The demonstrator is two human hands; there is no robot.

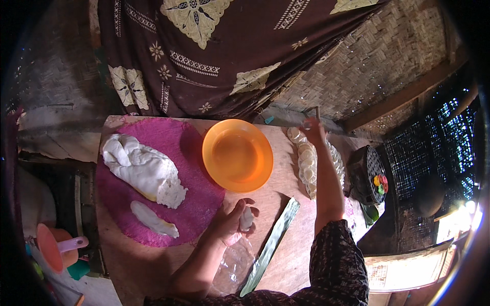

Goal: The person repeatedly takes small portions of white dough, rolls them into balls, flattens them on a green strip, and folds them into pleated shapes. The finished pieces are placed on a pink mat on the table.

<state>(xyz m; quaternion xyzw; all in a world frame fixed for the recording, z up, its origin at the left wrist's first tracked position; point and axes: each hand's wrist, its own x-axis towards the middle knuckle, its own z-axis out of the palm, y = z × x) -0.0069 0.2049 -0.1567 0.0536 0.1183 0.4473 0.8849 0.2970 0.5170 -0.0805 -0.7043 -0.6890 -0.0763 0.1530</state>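
Note:
My left hand (236, 223) is closed around a small lump of white dough (247, 219), held just in front of the orange basin (266, 171). Reaching to the far right of the table, my right hand (314, 129) is over the far end of overlapping rows of thin white discs (306, 162). Its fingers are small and blurred, so their grip is unclear. Partly behind the right forearm lies another row of discs (338, 162). To the left, a big mass of white dough (143, 166) and a smaller strip of dough (153, 219) rest on a purple cloth (115, 214).
A long green leaf strip (270, 247) lies beside a clear plastic sheet (232, 268) near me. At the right edge stands a black basket (361, 168) with colourful small items (381, 183). A patterned brown cloth (204, 76) hangs behind the table. An orange dipper (50, 248) is at lower left.

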